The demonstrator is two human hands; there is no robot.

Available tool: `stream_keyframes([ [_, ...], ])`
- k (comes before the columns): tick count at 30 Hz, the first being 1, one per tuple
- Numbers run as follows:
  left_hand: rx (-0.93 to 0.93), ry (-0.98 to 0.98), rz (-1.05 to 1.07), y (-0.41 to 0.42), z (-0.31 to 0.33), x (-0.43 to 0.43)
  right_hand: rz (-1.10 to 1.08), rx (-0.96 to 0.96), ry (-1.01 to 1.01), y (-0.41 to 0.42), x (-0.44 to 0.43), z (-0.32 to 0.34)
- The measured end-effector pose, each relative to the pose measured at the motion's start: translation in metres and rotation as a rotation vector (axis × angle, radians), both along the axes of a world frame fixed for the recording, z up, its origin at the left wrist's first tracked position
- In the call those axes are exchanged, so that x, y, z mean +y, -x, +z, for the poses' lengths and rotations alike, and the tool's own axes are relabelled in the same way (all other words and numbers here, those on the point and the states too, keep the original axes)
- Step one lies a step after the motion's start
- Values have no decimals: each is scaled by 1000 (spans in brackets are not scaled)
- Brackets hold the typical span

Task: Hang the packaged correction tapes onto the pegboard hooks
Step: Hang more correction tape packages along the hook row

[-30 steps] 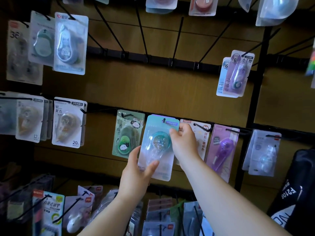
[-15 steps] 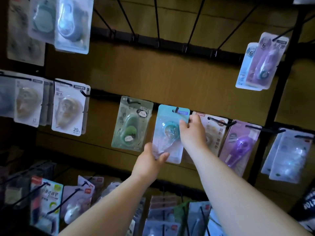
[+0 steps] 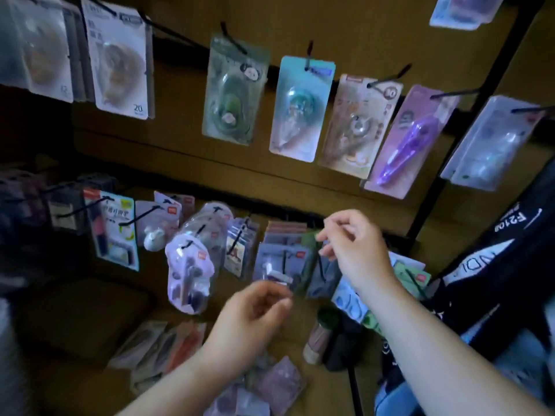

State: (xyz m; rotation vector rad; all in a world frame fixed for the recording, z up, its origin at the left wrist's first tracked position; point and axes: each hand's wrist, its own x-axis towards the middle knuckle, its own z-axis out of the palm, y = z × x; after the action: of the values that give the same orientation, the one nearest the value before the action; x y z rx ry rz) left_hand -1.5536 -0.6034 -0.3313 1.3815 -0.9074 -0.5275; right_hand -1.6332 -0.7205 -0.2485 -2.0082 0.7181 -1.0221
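Note:
The teal packaged correction tape (image 3: pixel 300 108) hangs by itself on a black hook (image 3: pixel 308 57) of the brown pegboard (image 3: pixel 360 37). It sits between a green pack (image 3: pixel 232 91) and a beige pack (image 3: pixel 357 124). Both hands are well below it, in front of the lower row. My left hand (image 3: pixel 252 322) has loosely curled fingers and holds nothing. My right hand (image 3: pixel 354 247) also hangs with relaxed, curled fingers and nothing in it.
A purple pack (image 3: pixel 411 139) and a clear pack (image 3: pixel 492 142) hang to the right. The lower row (image 3: pixel 192 259) is crowded with packs on hooks. Loose packs (image 3: pixel 270 382) lie at the bottom. A black upright bar (image 3: pixel 468 121) and a dark bag (image 3: pixel 510 253) stand at the right.
Both hands let go of the teal pack and dropped toward the lower row. The pack stays on its hook. The view has tilted downward.

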Motion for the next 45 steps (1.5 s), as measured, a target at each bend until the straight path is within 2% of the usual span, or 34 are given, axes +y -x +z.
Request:
stream_keyframes([
  [3, 93, -128, -92, 14, -56, 7, 84, 121, -124, 17, 9, -70],
  [8, 130, -441, 52, -8, -168, -6, 4, 334, -421, 23, -16, -194],
  [11, 75, -592, 117, -32, -211, -21, -111, 464, -669, 21, -40, -266],
  [15, -140, -835, 27, -61, -236, -67, -109, 676, -805, 14, -68, -322],
  [20, -211, -986, 53, -76, -279, -91, -291, 607, -990, 8, -97, -367],
  [25, -583, -1100, 3, -75, -303, -91, -355, 598, -1249, 1, -95, -407],
  [29, -662, -1198, -140, -87, -317, -93, -421, 401, -1399, -15, -93, -421],
  [32, -683, -1251, -201, -99, -327, -91, -397, 294, -1443, -26, -100, -424],
  [39, -724, -1257, -264, -102, -335, -91, -338, 201, -1507, -39, -109, -434],
  [45, -734, -1249, -323, -106, -339, -86, -259, 335, -1432, -67, -104, -440],
])
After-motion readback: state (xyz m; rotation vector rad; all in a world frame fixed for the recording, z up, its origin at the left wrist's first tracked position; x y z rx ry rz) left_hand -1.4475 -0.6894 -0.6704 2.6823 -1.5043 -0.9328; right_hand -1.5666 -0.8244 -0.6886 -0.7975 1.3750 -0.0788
